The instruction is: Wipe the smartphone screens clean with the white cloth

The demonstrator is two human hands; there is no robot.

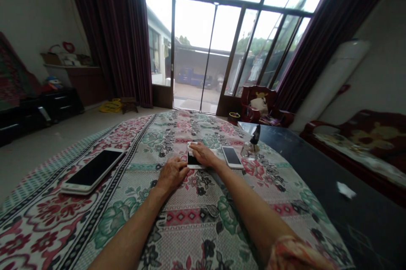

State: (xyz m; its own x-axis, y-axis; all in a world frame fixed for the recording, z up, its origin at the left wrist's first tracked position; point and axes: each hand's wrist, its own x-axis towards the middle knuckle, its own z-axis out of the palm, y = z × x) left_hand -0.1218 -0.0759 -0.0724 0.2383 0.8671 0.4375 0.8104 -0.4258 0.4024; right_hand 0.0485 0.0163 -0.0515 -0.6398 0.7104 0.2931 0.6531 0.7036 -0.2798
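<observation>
A white phone (pixel 194 161) with a dark screen lies on the patterned tablecloth in front of me. My left hand (pixel 173 173) is at its left edge, fingers curled and gripping it there. Over the upper part of the screen lies my right hand (pixel 201 154), its fingers pressing a small white piece, seemingly a tissue (pixel 190 152), onto the glass. Most of that piece is hidden under the fingers. Just right of my right hand is a second white phone (pixel 232 156), screen up. A larger white tablet (pixel 93 171) rests at the left, apart from both hands.
A clear glass bottle with a black spray top (pixel 251 148) stands right of the phones. The floral tablecloth (pixel 190 215) covers the round table. A dark glossy table (pixel 317 168) adjoins at right, with a crumpled white tissue (pixel 346 190) on it. Wooden chairs stand beyond.
</observation>
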